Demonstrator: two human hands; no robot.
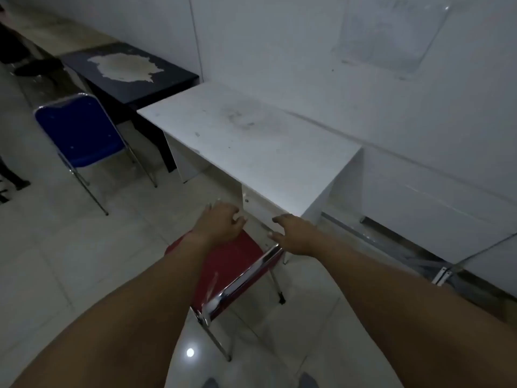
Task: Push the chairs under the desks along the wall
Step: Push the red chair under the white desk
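- Nearest the lens, two bare forearms run up from the bottom corners of the frame toward its centre; grey shoe tips just show at the bottom edge.
- The left hand (221, 222) sits over the far end of the red chair (232, 270), fingers curled as if on its top edge; whether it truly grips is hard to tell. The right hand (293, 233) is spread, fingers apart, beside the chrome rail (246, 278), holding nothing visible. The hands are near each other but not touching.
- The red chair stands at centre frame, against the near edge of the white desk (251, 141), seemingly not yet tucked under it.
- Handling, as a judgement: a thin chrome tube frame with a padded seat should be light and stiff, and should slide easily on the glossy floor tiles (70, 261), though a leg may catch on the grout. The best hold is probably the top of the backrest or the chrome rail, with both hands spread wide.
- A blue chair (81, 133) stands out from the dark desk (131, 71) at upper left.
- Hidden or unclear: the arms cover most of the red chair, so its orientation is uncertain; dim light blurs the space under the desk; dark shapes at the left edge are cut off.
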